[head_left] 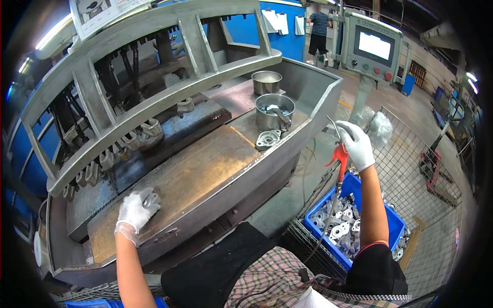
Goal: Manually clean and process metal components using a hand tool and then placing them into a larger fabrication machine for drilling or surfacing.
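My left hand [136,209], in a white glove, is closed round a small grey metal part [149,200] just above the wooden board of the machine bed. The fingers cover most of that part. Out to the right, my gloved right hand [355,145] is closed on a red air blow gun [339,158] with a bent metal nozzle. A hose [328,220] runs down from the gun past a blue bin [395,220] heaped with cast metal parts. On the bed's right end lies a flanged metal casting [267,138], near two steel pots.
A row of metal fixtures [149,128] lines the bed under a grey machine frame [154,97]. One steel pot [267,119] holds a tool; another pot [266,87] stands behind. A control panel [373,49], wire mesh cage [421,154] and distant person [319,33] are at right.
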